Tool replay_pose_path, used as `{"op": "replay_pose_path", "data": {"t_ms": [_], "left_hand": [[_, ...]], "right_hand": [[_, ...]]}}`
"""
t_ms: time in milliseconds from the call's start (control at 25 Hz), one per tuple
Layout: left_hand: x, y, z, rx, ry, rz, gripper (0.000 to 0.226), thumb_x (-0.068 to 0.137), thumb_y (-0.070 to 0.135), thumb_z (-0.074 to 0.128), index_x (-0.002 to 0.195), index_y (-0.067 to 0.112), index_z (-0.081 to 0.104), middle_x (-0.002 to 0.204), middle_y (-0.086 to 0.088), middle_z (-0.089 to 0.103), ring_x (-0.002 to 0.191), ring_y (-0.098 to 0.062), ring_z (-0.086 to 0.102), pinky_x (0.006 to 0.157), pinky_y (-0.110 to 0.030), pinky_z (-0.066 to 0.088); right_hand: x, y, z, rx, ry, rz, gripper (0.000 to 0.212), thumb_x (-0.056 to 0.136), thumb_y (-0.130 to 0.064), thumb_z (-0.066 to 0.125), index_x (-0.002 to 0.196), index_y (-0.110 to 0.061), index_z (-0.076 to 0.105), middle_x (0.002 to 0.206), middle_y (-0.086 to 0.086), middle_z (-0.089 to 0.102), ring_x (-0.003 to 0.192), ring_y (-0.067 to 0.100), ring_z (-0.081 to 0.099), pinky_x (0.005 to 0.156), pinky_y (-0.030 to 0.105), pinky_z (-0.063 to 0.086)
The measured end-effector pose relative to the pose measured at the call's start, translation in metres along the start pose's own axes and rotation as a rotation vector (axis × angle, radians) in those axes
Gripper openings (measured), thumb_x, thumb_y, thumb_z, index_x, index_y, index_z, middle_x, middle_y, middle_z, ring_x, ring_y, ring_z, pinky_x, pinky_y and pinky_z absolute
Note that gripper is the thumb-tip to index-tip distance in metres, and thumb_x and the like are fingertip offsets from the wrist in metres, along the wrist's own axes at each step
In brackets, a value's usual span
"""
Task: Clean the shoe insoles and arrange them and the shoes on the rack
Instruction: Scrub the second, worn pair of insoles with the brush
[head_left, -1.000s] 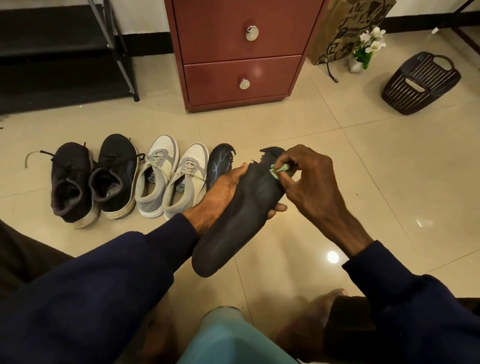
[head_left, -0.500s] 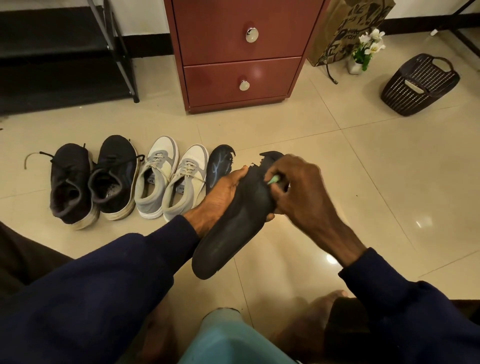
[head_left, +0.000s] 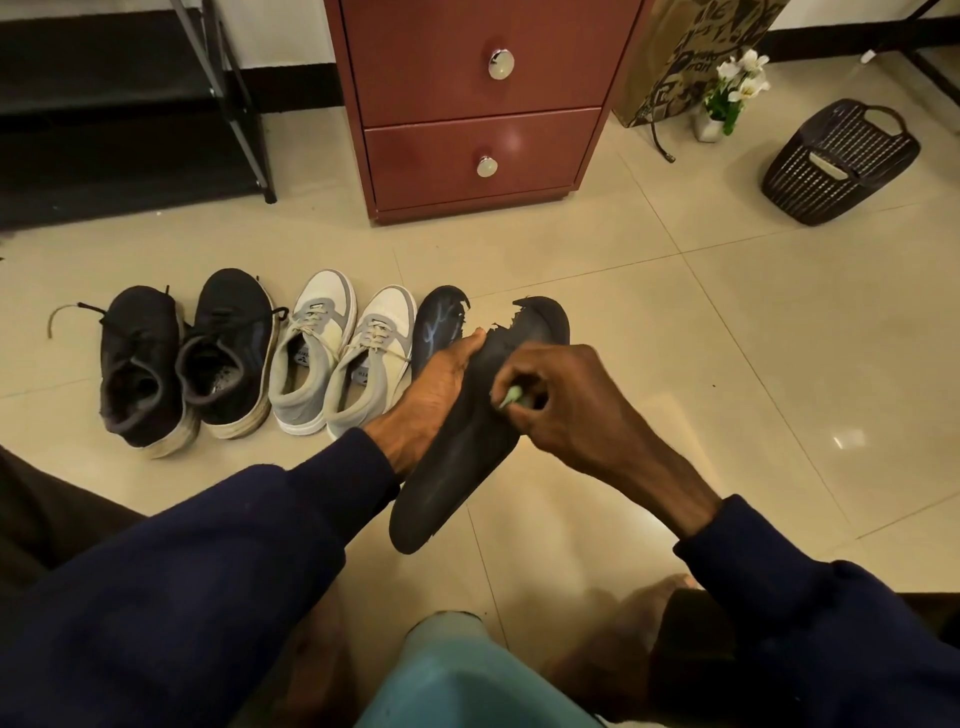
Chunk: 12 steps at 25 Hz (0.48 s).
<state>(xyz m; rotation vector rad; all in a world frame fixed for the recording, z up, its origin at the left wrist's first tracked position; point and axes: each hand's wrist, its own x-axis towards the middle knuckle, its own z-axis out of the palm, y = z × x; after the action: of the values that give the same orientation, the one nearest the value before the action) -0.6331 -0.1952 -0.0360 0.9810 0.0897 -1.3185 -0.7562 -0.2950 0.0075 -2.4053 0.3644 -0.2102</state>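
While you sit above the tiled floor (head_left: 727, 338), your left hand (head_left: 441, 387) grasps the black insole (head_left: 462, 467) at its left edge, with the thumb on top and the fingers under it. It holds the insole slanted in the air, the torn toe end pointing away from you. Your right hand (head_left: 566, 410) is clenched on a small green cloth (head_left: 511, 397) and presses it on the upper face of the insole. A second insole (head_left: 439, 322) lies on the floor just beside the grey-white sneakers (head_left: 337, 358). The black shoes (head_left: 182, 358) stand left of them. The black rack (head_left: 104, 62) is far left, well apart.
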Motion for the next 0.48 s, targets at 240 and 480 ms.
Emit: {"op": "replay_pose_path", "data": {"t_ms": [240, 480], "left_hand": [[-0.013, 0.003, 0.016, 0.054, -0.018, -0.042, 0.042, 0.109, 0.032, 0.039, 0.101, 0.002, 0.068, 0.088, -0.017, 0.076, 0.070, -0.027, 0.075, 0.066, -0.041, 0.064], [-0.010, 0.001, 0.012, 0.057, -0.039, -0.048, 0.047, 0.109, 0.033, 0.038, 0.100, 0.004, 0.074, 0.093, -0.018, 0.075, 0.076, -0.027, 0.075, 0.074, -0.042, 0.063]], "right_hand": [[0.004, 0.023, -0.010, -0.139, 0.295, 0.083, 0.026, 0.074, 0.004, 0.067, 0.083, -0.019, 0.066, 0.084, -0.004, 0.063, 0.073, 0.010, 0.058, 0.066, 0.032, 0.054], [0.009, 0.020, -0.005, -0.052, 0.273, 0.022, 0.023, 0.074, 0.006, 0.070, 0.082, -0.016, 0.068, 0.083, -0.004, 0.064, 0.072, 0.007, 0.058, 0.065, 0.024, 0.051]]}}
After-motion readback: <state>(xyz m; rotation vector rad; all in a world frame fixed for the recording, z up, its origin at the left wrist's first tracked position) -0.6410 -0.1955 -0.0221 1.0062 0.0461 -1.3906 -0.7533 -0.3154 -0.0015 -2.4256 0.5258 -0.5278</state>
